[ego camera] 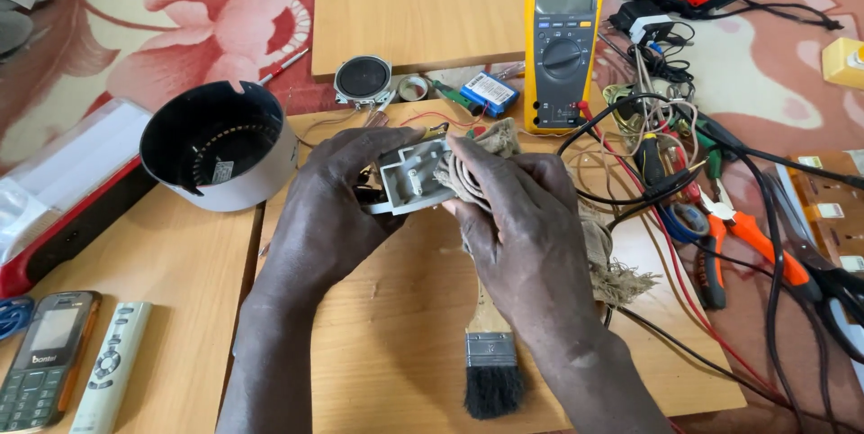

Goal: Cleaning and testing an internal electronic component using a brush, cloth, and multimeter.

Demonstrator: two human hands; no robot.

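Fingers of the left hand (328,204) curl around a small grey plastic housing (407,179), gripping it from the left side above the wooden board (396,326). The right hand (526,231) clasps a frayed beige rag (468,173), pressing it against the housing's right edge. Just below the hands lies a paintbrush (490,357). Tangled wires (666,164) and orange pliers (747,236) crowd the right; a yellow multimeter (562,47) stands behind; bare board lies toward the near edge.
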